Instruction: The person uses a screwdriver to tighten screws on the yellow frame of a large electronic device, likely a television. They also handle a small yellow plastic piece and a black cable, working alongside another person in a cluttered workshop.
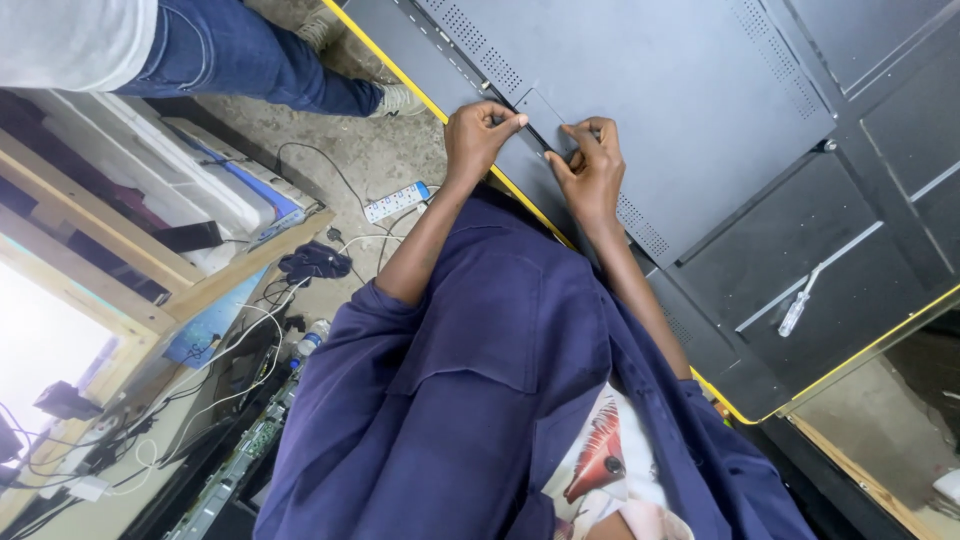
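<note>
A large dark grey back panel [720,110] of a flat screen is spread across the upper right of the view. It is edged by a yellow strip [420,90] and marked by rows of small vent holes. The lower middle is filled by the person's own navy work shirt [450,400], which is worn open over a white top with a red print.

On the left, a pale wooden frame [110,250] is seen. White foam packing blocks [180,170] are stacked inside it, and a flat white package with a blue edge [262,195] is laid along the front. A blue sheet [215,320] is hung below the frame's rail.

Another person's leg in blue jeans [250,60] is stood on the concrete floor at the top left, beside the panel's edge.

A small rectangular cover plate [542,118] is set into the panel near the yellow edge, between the two hands. Its left corner is pinched by the curled fingers of the left hand [478,135]. Its lower right side is pressed and gripped by the bent fingers of the right hand [592,170].

A dark cloth [315,262] and tangled white cables [260,360] are scattered on the floor below the frame. A white power strip [397,202] with blue ends is laid near the left forearm. A screwdriver [800,305] with a clear handle is rested on the panel, well apart from both hands. A capped plastic bottle [310,340] is seen by the left elbow.
</note>
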